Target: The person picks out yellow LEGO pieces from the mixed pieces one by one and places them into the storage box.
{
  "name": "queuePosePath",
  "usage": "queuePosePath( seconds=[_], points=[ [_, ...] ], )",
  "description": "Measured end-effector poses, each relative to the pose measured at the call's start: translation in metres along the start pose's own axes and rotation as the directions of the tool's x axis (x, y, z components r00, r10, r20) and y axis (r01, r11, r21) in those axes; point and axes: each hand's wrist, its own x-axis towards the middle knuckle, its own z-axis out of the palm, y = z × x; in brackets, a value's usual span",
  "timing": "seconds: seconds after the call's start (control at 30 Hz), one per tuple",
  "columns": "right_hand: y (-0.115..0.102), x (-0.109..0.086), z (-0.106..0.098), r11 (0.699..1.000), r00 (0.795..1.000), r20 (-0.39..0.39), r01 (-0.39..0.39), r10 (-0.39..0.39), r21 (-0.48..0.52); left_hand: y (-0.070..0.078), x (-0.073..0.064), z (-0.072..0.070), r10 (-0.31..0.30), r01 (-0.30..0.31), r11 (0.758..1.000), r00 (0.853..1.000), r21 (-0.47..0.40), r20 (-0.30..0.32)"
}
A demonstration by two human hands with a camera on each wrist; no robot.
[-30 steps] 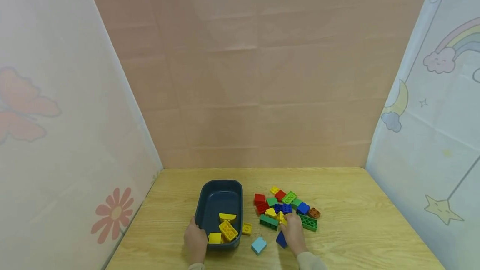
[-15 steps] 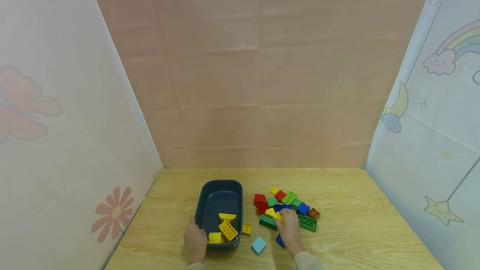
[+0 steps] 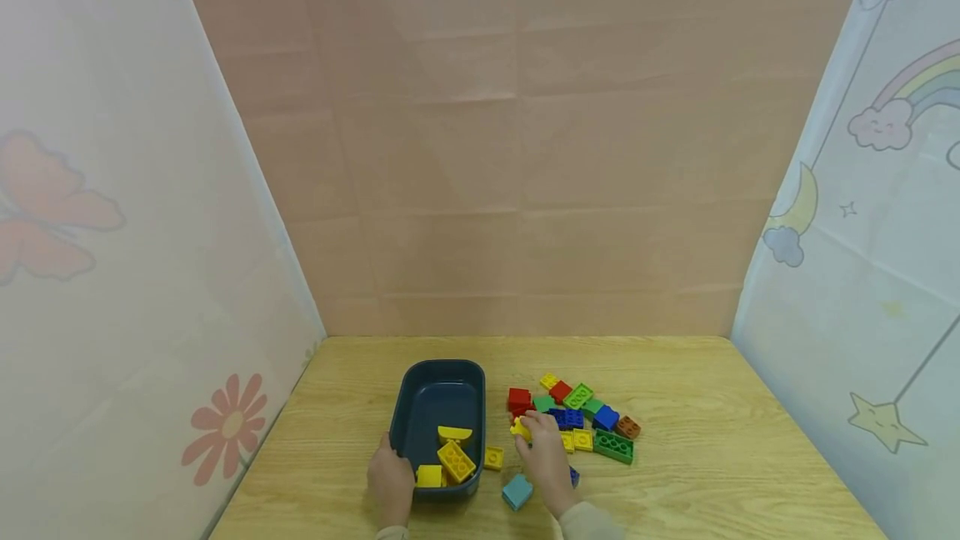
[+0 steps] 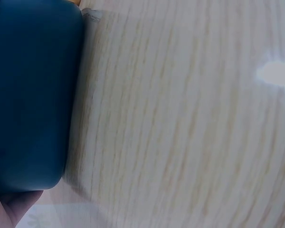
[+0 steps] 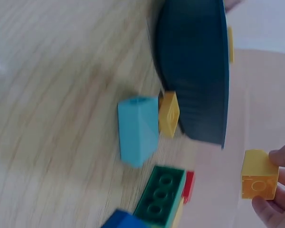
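My left hand point(image 3: 392, 477) grips the near left side of a dark blue tub point(image 3: 442, 398). In the left wrist view, the tub's outer wall point(image 4: 33, 95) fills the left side, with part of the hand at its lower corner. Several yellow toy bricks point(image 3: 456, 462) lie in the tub's near end. To the right, my right hand point(image 3: 547, 455) pinches a small yellow toy brick point(image 5: 259, 175) between thumb and fingers, raised above the pile. Under that hand the green brick point(image 5: 161, 195) is hidden in the head view but shows in the right wrist view.
Beside the tub's right wall lie a flat yellow brick point(image 3: 493, 457) and a light blue brick point(image 3: 517, 492). Loose bricks spread rightward, among them red point(image 3: 519, 398), dark blue point(image 3: 573, 418), long green point(image 3: 614, 446) and brown point(image 3: 628, 427). Cloth walls stand behind and at both sides.
My right hand has picked the yellow brick out of the pile and carried it left toward the tub. Yellow bricks it covered now show. My left hand and the tub have stayed put.
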Motion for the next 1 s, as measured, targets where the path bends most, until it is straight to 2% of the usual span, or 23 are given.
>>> queuePosePath(
  seconds=[0.13,0.27,0.43,0.6,0.87,1.0],
  points=[
    [-0.01,-0.002,0.008,0.995,0.995,-0.017,0.103,-0.103,-0.008,0.0,0.0,0.002,-0.002,0.002,1.0,1.0,-0.003,0.0],
    [-0.019,-0.004,0.014,0.986,0.985,-0.016,0.169,-0.169,-0.004,-0.002,0.001,0.003,-0.006,0.006,1.0,1.0,-0.01,0.005],
    [-0.03,-0.007,0.021,0.967,0.966,-0.045,0.254,-0.254,-0.004,-0.004,0.002,0.003,-0.027,0.027,1.0,0.999,-0.008,0.022],
    [-0.041,-0.01,0.027,0.945,0.945,-0.054,0.325,-0.324,0.02,-0.003,0.001,0.002,-0.021,0.022,1.0,0.999,-0.011,0.031],
    [-0.05,-0.017,0.031,0.917,0.919,0.067,0.381,-0.39,0.117,-0.002,0.0,0.0,-0.016,0.017,1.0,0.999,-0.014,0.043],
    [-0.051,-0.02,0.035,0.919,0.916,0.105,0.373,-0.386,0.125,-0.001,0.0,-0.001,-0.022,0.023,1.0,0.999,-0.009,0.046]
  ],
)
